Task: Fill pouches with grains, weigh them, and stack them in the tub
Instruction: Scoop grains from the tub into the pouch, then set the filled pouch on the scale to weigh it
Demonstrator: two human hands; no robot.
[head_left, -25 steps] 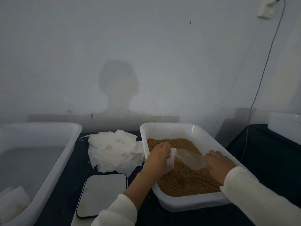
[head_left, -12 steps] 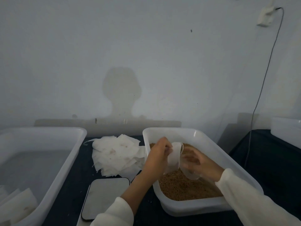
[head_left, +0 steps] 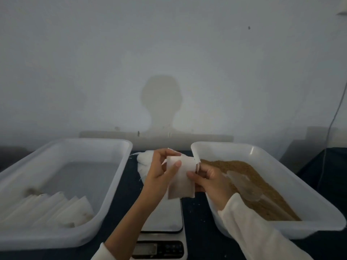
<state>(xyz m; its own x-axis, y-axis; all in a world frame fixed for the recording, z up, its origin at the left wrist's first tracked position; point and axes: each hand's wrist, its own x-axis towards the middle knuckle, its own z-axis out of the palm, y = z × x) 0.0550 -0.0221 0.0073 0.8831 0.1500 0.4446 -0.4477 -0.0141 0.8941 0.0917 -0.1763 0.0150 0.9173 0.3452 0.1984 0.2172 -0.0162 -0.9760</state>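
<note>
A white pouch (head_left: 180, 180) hangs in the air above the scale (head_left: 165, 222), its lower part darker with grain. My left hand (head_left: 159, 172) pinches its upper left side, thumb on the front. My right hand (head_left: 208, 180) pinches its right edge. To the right stands a white tub (head_left: 309, 203) of brown grains (head_left: 244, 177), with a clear plastic scoop (head_left: 244, 186) lying on them. The left white tub (head_left: 116, 188) holds a row of filled pouches (head_left: 56, 209) leaning along its near end.
A heap of empty white pouches (head_left: 143, 162) lies between the tubs, behind my hands. The scale's display (head_left: 146, 249) faces me at the front. All rests on a dark tabletop (head_left: 197, 231). A cable (head_left: 334, 121) hangs down the wall at right.
Both hands lifted the pouch out of the grain tub and carried it left, over the scale. The scoop left my right hand and now lies on the grains. The camera turned left.
</note>
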